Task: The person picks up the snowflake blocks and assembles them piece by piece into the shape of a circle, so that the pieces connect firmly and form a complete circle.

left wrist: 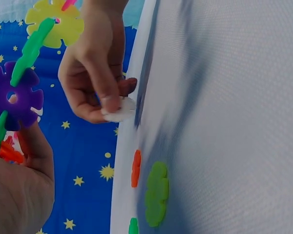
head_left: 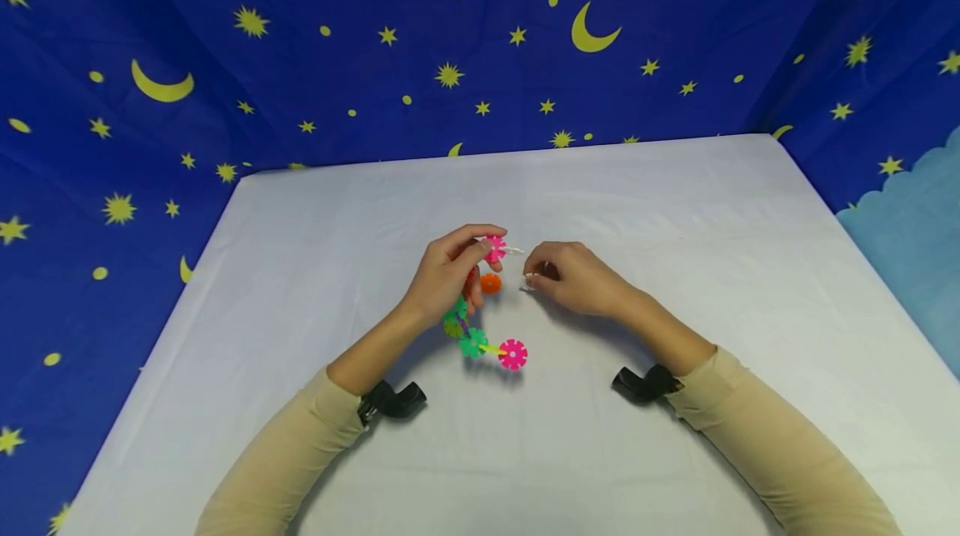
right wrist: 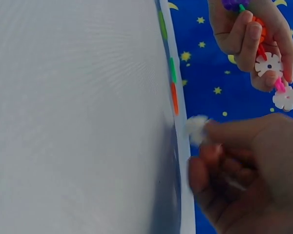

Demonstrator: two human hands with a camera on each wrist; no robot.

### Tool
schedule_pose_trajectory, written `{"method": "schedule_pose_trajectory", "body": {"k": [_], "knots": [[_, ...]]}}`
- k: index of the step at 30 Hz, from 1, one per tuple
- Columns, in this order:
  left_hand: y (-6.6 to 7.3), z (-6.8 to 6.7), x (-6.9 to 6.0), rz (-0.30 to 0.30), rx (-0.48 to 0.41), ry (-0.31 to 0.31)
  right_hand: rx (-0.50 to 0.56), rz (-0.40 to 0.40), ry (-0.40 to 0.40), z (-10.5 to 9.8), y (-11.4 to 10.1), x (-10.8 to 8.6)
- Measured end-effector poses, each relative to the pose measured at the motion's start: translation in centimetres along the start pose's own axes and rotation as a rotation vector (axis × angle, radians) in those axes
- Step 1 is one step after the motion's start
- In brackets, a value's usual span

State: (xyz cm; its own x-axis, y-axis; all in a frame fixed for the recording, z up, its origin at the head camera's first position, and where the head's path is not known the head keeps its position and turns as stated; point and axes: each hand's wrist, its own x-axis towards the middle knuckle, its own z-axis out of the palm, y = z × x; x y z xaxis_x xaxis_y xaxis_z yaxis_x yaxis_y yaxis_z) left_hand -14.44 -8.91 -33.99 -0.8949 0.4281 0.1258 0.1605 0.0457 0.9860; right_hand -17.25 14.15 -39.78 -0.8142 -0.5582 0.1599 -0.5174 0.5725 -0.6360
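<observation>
Snowflake-disc chain (head_left: 473, 343), in bright plastic, hangs from the left hand (head_left: 442, 273), whose thumb and fingers pinch it near one end while the rest trails below the palm. A pink disc (head_left: 495, 249) lies right at that pinch, and just past the fingertips a white end disc (right wrist: 287, 99) juts towards the opposite hand. Away from the hold, the hanging run includes a purple disc (left wrist: 12, 92) and a yellow disc (left wrist: 56, 22), joined through a green disc (left wrist: 31, 51) turned crosswise.

Facing the chain's white end, near but apart, the right hand (head_left: 581, 278) pinches a loose white disc (left wrist: 119, 110) between thumb and finger, its other fingers curled in; a pale sliver deeper in that curl is too unclear to name. Beneath the left hand's grip, an orange disc (left wrist: 136, 168) and a lime-green disc (left wrist: 157, 194) lie on the white-covered table (head_left: 600, 453).

Each disc looks thin, light and fairly stiff, probably a little slippery on its flat faces. Length makes the chain likely to swing, and its slotted joints seem the fragile part, apt to twist loose if tugged. Best hold would be across the flat faces of the disc beside the joint, leaving the outer notches uncovered, with light pressure only
</observation>
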Motion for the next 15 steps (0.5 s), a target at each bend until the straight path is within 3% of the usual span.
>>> {"method": "schedule_pose_trajectory", "body": {"k": [8,15], "knots": [[0.1,0.0,0.0,0.018,-0.001,0.016,0.307,0.101,0.105,-0.9,-0.7,0.0],[0.0,-0.1,0.0,0.022,0.003,0.03,0.504,0.159,0.126,-1.5,-1.0,0.0]]}}
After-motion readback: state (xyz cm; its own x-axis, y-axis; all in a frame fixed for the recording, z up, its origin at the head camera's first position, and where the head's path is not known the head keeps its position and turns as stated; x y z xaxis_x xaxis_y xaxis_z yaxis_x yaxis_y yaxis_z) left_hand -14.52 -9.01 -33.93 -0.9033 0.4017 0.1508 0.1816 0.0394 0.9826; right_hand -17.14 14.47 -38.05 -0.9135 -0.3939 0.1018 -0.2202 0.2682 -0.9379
